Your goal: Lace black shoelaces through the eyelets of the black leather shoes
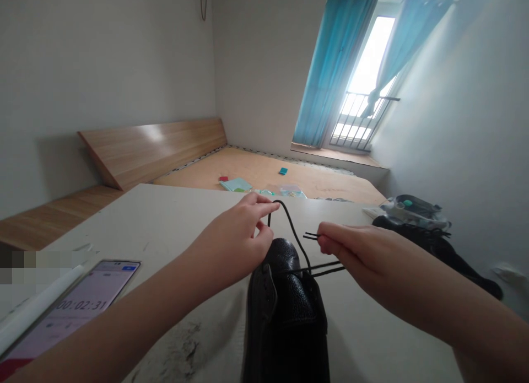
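Note:
A black leather shoe (289, 300) lies on the white table in front of me, its tongue (283, 253) pointing away from me. My left hand (252, 228) is above the shoe's left side, fingers curled, with a dark shoelace (292, 226) arching up at its fingertips and down to the shoe's right side. To the right, my right hand (343, 242) is closed in a pinch on the lace. Two thin ends stick out to the left of its fingers, and two strands run from the shoe towards its underside.
A phone (99, 286) showing a timer lies at the left of the table (169, 206), beside a white rod-like object (45, 303). Another black laced shoe (438, 245) and a plastic-wrapped item (417, 209) are at the right. Beyond is a bed board (198, 168) with small packets.

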Demonstrator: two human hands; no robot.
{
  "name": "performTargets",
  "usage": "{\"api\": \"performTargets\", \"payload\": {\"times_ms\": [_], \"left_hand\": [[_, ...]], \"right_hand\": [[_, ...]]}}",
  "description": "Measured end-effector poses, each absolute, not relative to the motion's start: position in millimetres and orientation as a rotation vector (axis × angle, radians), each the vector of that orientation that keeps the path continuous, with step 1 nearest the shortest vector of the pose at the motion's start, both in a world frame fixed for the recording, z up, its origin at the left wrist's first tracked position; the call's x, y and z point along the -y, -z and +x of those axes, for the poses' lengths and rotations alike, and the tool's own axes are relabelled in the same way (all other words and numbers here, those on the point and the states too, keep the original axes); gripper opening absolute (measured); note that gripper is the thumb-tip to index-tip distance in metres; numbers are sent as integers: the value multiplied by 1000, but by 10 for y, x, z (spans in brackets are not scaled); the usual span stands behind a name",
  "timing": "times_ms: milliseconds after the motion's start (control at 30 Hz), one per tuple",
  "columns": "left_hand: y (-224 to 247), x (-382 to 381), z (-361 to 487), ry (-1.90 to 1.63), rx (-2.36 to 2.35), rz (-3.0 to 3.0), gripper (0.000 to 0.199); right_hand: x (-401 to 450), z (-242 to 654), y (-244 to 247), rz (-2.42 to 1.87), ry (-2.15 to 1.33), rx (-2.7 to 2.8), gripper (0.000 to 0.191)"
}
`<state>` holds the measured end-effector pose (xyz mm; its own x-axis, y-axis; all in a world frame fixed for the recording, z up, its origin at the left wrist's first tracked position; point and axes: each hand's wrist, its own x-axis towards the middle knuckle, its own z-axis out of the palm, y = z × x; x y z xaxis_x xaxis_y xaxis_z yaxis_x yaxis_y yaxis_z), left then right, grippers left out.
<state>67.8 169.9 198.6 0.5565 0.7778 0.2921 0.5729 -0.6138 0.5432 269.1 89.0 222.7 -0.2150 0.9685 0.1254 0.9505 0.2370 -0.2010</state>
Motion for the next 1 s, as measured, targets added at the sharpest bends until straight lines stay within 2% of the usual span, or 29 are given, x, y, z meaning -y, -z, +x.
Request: {"api": "performTargets", "payload": {"times_ms": [100, 233, 333, 433, 467, 533, 633, 867, 1000], "left_hand": [[-2007, -1709, 666, -758, -1108, 2392, 48], [-1990, -1698, 671, -687, -1068, 2433, 43], [-1994, -1649, 649, -479, -970, 2472, 34], [-2009, -1581, 595, -204, -846, 2480, 27], [-2006, -1563, 579, -125, -819, 2461, 32], [-1981, -1540, 568, -16, -790, 2411, 54], [-1908, -1537, 606, -9, -779, 2397, 79], [-1834, -1560, 710, -16, -855, 2491, 84], [-1770, -1526, 737, -88, -884, 2533, 79]], "right_hand": [[-855, 2737, -2208, -1889, -229, 2302, 29], [-757, 2750, -2360, -1553, -841, 2366, 29], [-677, 2736, -2491, -1307, -1208, 2107, 37], [-634, 2706, -2555, -1064, -1434, 1755, 42], [-632, 2689, -2561, -995, -1460, 1639, 40], [-644, 2645, -2554, -906, -1466, 1466, 36], [-673, 2572, -2521, -876, -1462, 1401, 36], [-589, 2516, -2445, -704, -1594, 1415, 52], [-502, 2516, -2356, -745, -1537, 1407, 51]]}}
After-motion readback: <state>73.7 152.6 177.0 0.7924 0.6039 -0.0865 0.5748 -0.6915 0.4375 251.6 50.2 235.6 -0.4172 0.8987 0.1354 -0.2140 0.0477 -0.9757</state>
